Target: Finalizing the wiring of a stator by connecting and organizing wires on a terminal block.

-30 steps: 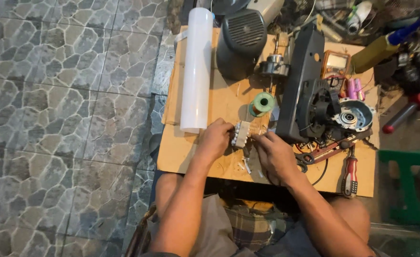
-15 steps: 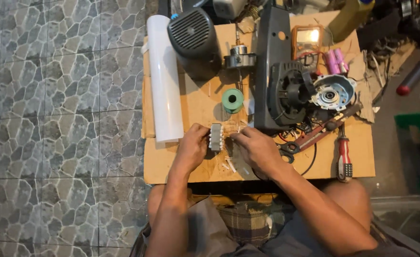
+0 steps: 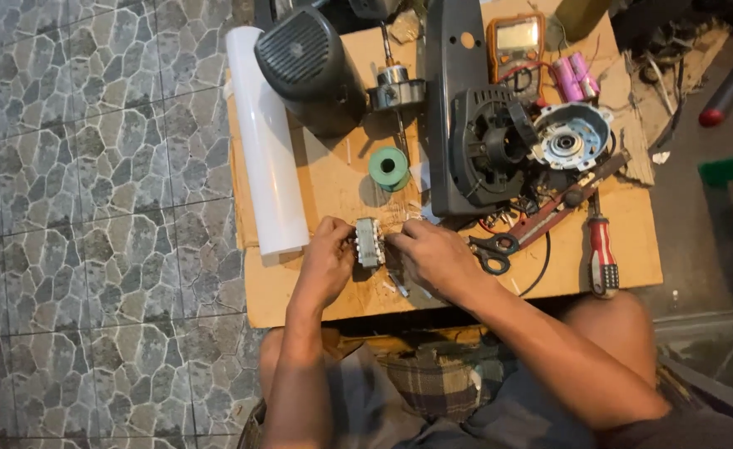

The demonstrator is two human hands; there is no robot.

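Grey-white small boxy plastic switch block (image 3: 370,242), pinched between both hands over the cardboard surface (image 3: 333,175).
Light, rigid, probably fragile at its terminals; left hand (image 3: 326,264) grips its side, right hand (image 3: 433,256) fingertips closed on the other.

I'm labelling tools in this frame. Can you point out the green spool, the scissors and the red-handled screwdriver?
green spool (image 3: 389,166), head view, on its top face.
scissors (image 3: 493,252), head view, on the dark finger loops.
red-handled screwdriver (image 3: 603,256), head view, on the red handle.
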